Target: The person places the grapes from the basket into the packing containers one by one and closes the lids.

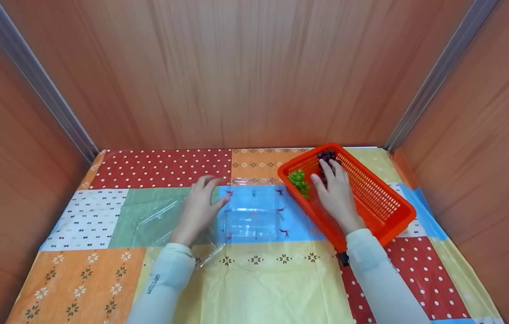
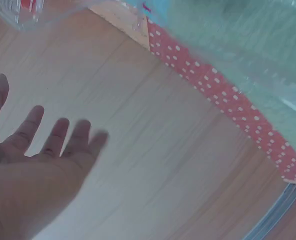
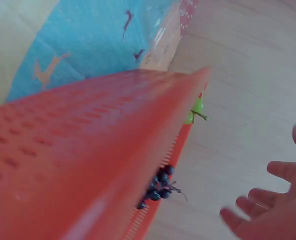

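Two bare hands above a patchwork cloth: the right hand over an orange-red basket of fruit, the left hand over clear plastic.

The basket sits at an angle on the right, its raised walls probably there to keep the dark grapes and green grapes from rolling; both bunches lie at its far end. A clear container lies mid-table, beside the basket, presumably for easy reach; another clear piece is on the left. From the head, the right fingers partly cover the dark bunch; the right wrist view shows that bunch's thin stem and a gap before the fingers, spread and holding nothing. The left wrist view confirms the left fingers are apart too, gripping nothing.
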A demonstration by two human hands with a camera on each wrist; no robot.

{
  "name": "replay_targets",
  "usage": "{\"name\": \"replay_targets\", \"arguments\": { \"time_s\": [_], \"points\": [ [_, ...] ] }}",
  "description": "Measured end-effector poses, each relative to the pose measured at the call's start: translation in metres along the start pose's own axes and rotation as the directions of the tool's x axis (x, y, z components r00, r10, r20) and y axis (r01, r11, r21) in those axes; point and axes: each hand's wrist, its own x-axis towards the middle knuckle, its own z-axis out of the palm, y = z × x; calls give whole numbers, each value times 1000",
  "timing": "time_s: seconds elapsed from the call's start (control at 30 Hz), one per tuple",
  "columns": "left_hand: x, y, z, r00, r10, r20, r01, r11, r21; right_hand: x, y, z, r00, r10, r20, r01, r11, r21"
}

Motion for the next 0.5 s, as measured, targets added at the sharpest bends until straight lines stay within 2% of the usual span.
{"name": "replay_targets", "arguments": {
  "time_s": [0.03, 0.07, 0.1, 0.13, 0.17, 0.2, 0.23, 0.27, 0.33, 0.37, 0.43, 0.5],
  "points": [
    [-3, 0, 1, 1000, -13, 2, 13, 999, -52, 2, 0, -1, 1000, 25, 9, -26, 992, 126],
    [-6, -1, 4, 1000, -21, 5, 22, 995, -96, 3, 1, -2, 998, 54, 25, -59, 961, 270],
    [-10, -1, 6, 999, -32, 14, 34, 990, -134, 5, 1, -4, 995, 87, 51, -100, 905, 414],
    [-13, -1, 8, 999, -43, 30, 48, 984, -169, 7, 2, -6, 989, 122, 86, -149, 829, 539],
    [-16, -1, 11, 998, -48, 49, 57, 979, -198, 9, 3, -8, 980, 158, 125, -201, 741, 641],
    [-20, -1, 14, 997, -45, 67, 58, 976, -208, 11, 5, -10, 966, 196, 169, -258, 654, 711],
    [-23, -1, 17, 996, -39, 82, 55, 977, -208, 13, 7, -13, 948, 227, 221, -314, 573, 757],
    [-26, -1, 20, 995, -32, 97, 51, 979, -197, 16, 9, -15, 931, 248, 268, -360, 508, 782],
    [-33, -1, 25, 991, -31, 130, 53, 984, -168, 22, 14, -20, 890, 278, 362, -451, 408, 794],
    [-36, -1, 27, 990, -30, 135, 50, 988, -149, 26, 17, -22, 867, 290, 405, -492, 371, 788],
    [-43, 0, 30, 990, -42, 132, 57, 992, -112, 33, 22, -25, 822, 307, 479, -563, 318, 763],
    [-51, 0, 34, 991, -57, 121, 68, 994, -87, 40, 28, -26, 781, 331, 529, -618, 295, 728]
  ]
}}
